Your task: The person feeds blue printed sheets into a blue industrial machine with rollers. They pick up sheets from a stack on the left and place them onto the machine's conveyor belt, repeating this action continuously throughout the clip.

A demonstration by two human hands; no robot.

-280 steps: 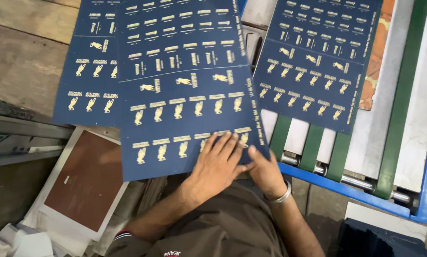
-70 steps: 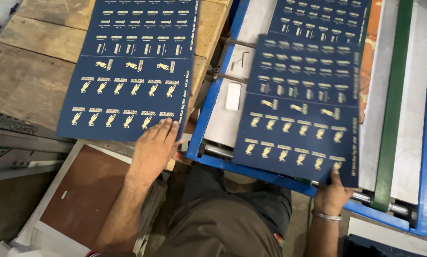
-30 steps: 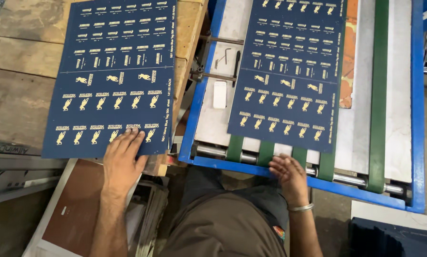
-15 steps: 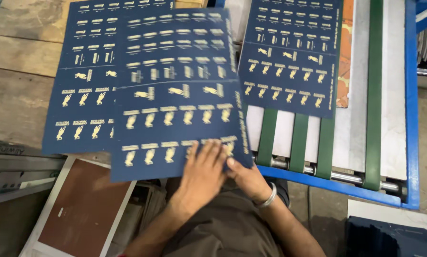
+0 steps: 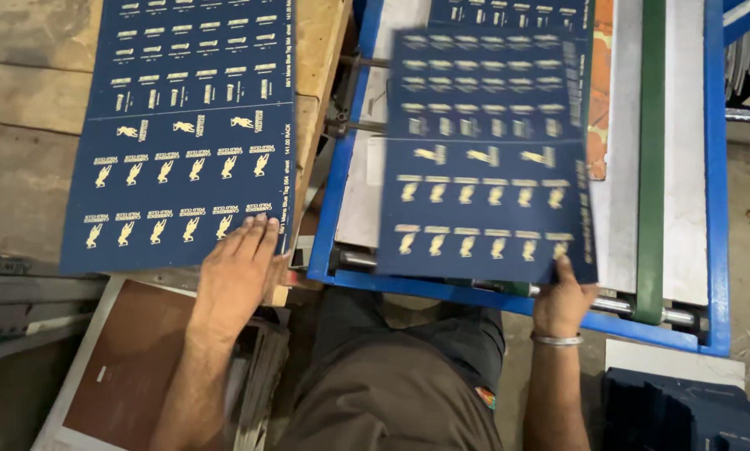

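**Two blue printed sheets, one under each hand**

From the head camera, the left hand [image 5: 240, 271] is lying flat, fingers together and stretched out, pressing on the near right corner of a dark blue printed sheet [image 5: 183, 134]. That sheet is resting on a worn wooden table [image 5: 24, 184], its near edge reaching the table's front edge. The card looks thin, stiff and matt, covered in rows of small gold figures and pale label blocks.

The right hand [image 5: 563, 301] is pinching the near right corner of a second blue sheet [image 5: 483, 159], thumb on top, and this sheet is blurring with motion. It is sitting over the blue metal frame [image 5: 342, 167] of a feeder, above grey rollers [image 5: 642, 307] and beside a green belt [image 5: 651, 150]. Another blue sheet [image 5: 509, 12] is lying further up the bed.

Below the table, a brown board [image 5: 133, 351] with white edging is crowding the person's dark trousers [image 5: 400, 384]. A metal bangle [image 5: 556, 340] is circling the right wrist.
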